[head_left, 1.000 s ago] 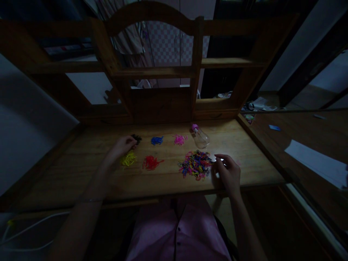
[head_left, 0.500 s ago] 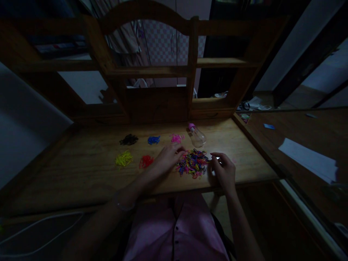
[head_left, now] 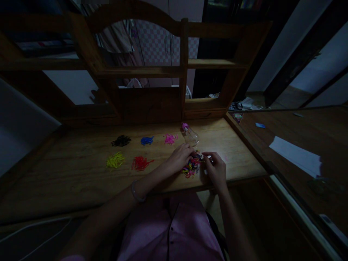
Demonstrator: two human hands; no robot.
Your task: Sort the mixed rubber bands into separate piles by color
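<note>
At the desk's near edge: we see a pink shirt [head_left: 170, 232], with a bracelet [head_left: 136, 192] on the left wrist.
Mixed pile: just beyond the edge lies a mixed pile [head_left: 189, 168] of small bands, colours tangled together; this much, we judge, is unsorted.
Left hand: the left hand [head_left: 179, 156] bends over the pile's left side, fingers curled downward; their tips are hidden, so we cannot tell what they hold.
Right hand: at the pile's right side, the right hand [head_left: 216, 166] has thumb and forefinger close together; whether a band sits between them, we cannot tell.
Front colours: we find a red pile [head_left: 140, 163] and a yellow pile [head_left: 115, 160], apart on the wooden desk [head_left: 81, 177].
Back colours: a black pile [head_left: 121, 140], a blue pile [head_left: 146, 140] and a pink pile [head_left: 170, 139] make five single-colour groups that look done so far.
Bottle: beyond the mixed pile, we see a clear bottle [head_left: 192, 136] with a pink cap.
Shelf: behind everything on the desk rises a wooden shelf unit [head_left: 138, 71].
</note>
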